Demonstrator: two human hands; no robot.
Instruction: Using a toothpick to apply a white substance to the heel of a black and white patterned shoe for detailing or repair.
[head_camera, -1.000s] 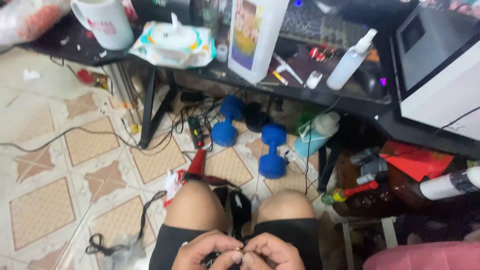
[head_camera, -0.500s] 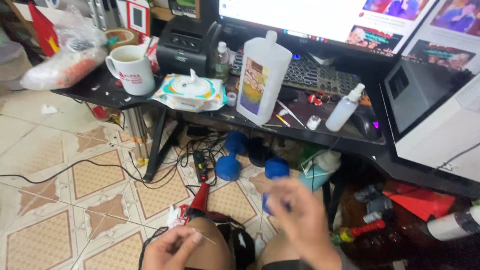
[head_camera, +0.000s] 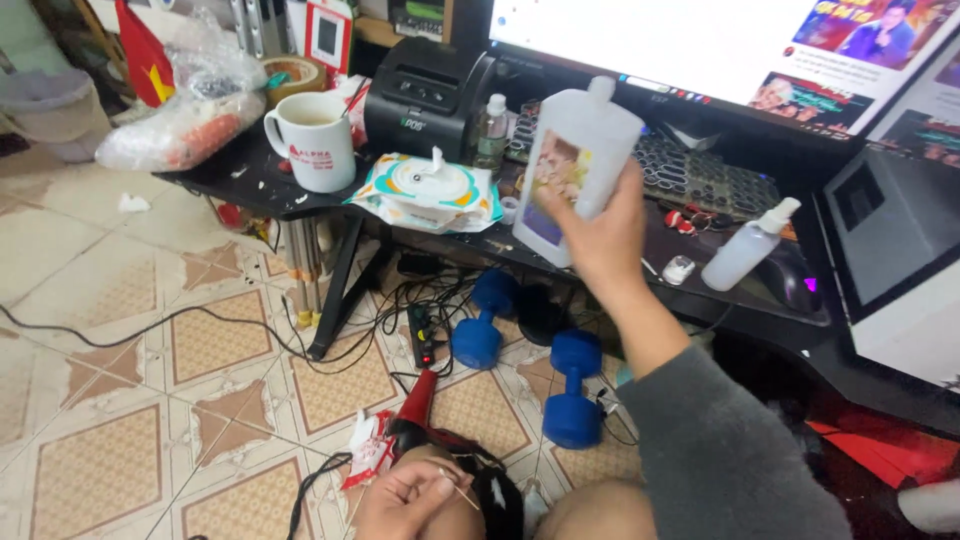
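The large white bottle (head_camera: 578, 165) is clasped by the right hand (head_camera: 600, 235) from below and behind, fingers wrapped round its lower half. It is held just above the black desk (head_camera: 250, 185), its long axis tilted, cap end up and leaning away to the right. The left hand (head_camera: 415, 495) is kept low by the knee, well apart from the bottle, pinched shut on what appears to be a thin stick (head_camera: 462, 492); the view there is poor.
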